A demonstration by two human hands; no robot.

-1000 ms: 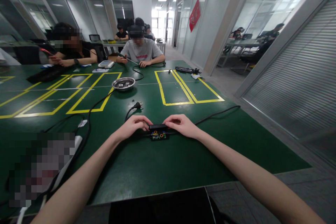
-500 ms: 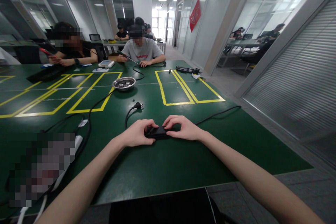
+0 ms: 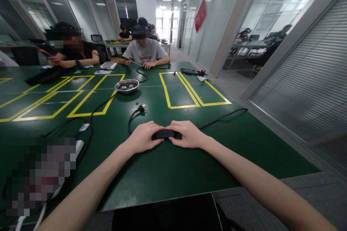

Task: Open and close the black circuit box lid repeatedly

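Both sets of fingers (image 3: 152,129) are curled down and clamped on a small black casing (image 3: 163,134), the left hand (image 3: 143,138) covering its left end and the right hand (image 3: 189,134) its right end, so that only a short dark strip of it shows between them. The casing lies flat on the green worktop (image 3: 168,173), near the front edge and straight ahead of the person. From under the left hand a black cord loops away to a plug (image 3: 141,108) lying loose on the worktop just beyond; from under the right hand a thin black cable (image 3: 223,117) runs off to the right edge. Farther out, a shallow metal bowl (image 3: 127,86) with small parts in it sits beside yellow tape lines (image 3: 173,107) that mark out rectangles. At the left, a thicker black lead passes a white power strip (image 3: 78,146). On the far side, a black tool (image 3: 190,71) lies by the tape, a person in a grey shirt (image 3: 146,52) sits with both hands on the worktop, and another person in black (image 3: 77,53) sits further left, a white device (image 3: 108,65) between them.
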